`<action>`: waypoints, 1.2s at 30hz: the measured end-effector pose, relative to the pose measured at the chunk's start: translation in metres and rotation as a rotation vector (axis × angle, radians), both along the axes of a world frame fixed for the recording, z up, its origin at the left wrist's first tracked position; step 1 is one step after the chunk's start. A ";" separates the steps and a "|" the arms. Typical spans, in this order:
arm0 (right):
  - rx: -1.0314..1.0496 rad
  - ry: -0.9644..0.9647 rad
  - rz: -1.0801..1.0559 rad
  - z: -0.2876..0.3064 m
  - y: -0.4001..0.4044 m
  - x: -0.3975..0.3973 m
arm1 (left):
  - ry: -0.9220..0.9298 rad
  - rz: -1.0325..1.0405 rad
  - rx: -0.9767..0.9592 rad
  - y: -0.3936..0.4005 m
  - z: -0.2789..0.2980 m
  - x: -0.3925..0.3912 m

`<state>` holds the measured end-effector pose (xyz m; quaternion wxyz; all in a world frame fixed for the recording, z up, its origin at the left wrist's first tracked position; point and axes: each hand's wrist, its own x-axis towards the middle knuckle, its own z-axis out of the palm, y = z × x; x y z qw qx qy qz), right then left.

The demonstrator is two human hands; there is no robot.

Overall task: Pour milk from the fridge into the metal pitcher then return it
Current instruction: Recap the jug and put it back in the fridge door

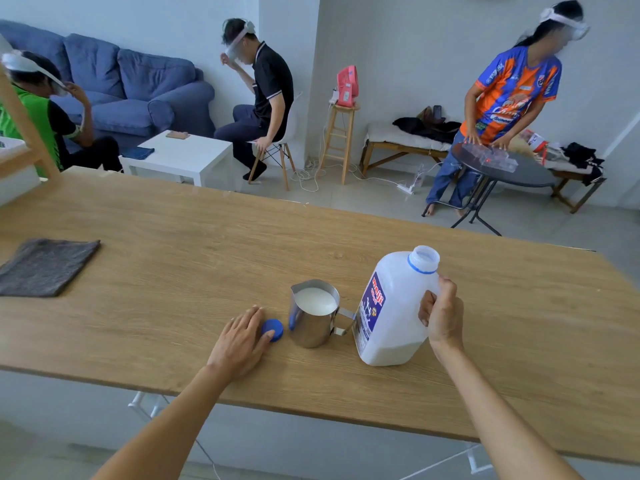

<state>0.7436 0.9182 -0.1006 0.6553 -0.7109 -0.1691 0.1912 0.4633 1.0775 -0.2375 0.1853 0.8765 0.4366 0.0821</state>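
Observation:
A white plastic milk jug (391, 306) with a blue and red label stands upright on the wooden table (173, 258), its mouth uncapped and only a little milk at its bottom. My right hand (441, 313) grips the jug's handle. Just left of the jug stands the metal pitcher (313, 323), filled with milk nearly to the rim, its handle turned toward the jug. The blue cap (272, 329) lies on the table left of the pitcher. My left hand (244, 336) rests flat with its fingertips on the cap.
A folded grey cloth (45, 266) lies at the table's left. Beyond the table sit two people near a blue sofa (138, 91) and a white coffee table (180, 154). A third person stands at a round dark table (512, 168) at the right.

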 end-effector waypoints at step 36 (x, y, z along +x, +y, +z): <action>-0.017 0.169 0.312 -0.003 -0.003 0.040 | -0.220 -0.512 0.050 -0.065 0.266 0.186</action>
